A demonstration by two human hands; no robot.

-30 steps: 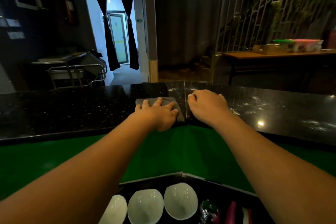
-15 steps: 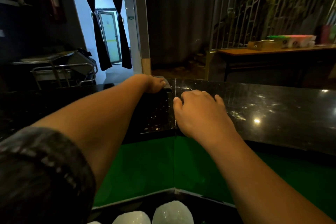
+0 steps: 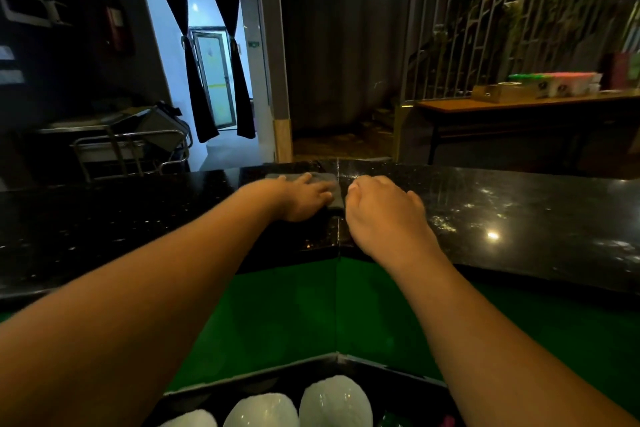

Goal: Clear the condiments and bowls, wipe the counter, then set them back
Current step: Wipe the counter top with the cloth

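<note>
My left hand (image 3: 302,197) lies flat on a dark grey cloth (image 3: 331,184) and presses it against the black speckled counter (image 3: 519,218), near the seam at the counter's corner. My right hand (image 3: 384,211) rests beside it on the counter, fingers curled, nothing in it. Three white bowls (image 3: 335,402) stand on a lower black ledge at the bottom edge. The condiments are barely visible beside the bowls at the lower right.
A green panel (image 3: 294,319) runs between the raised counter and the lower ledge. Beyond the counter stand a metal trolley (image 3: 117,146) at the left and a wooden table (image 3: 519,104) with boxes at the right. White smears mark the counter's right part.
My left hand pushed the cloth out to the far edge of the counter, then drew it back toward me a little. My right hand stayed in place.
</note>
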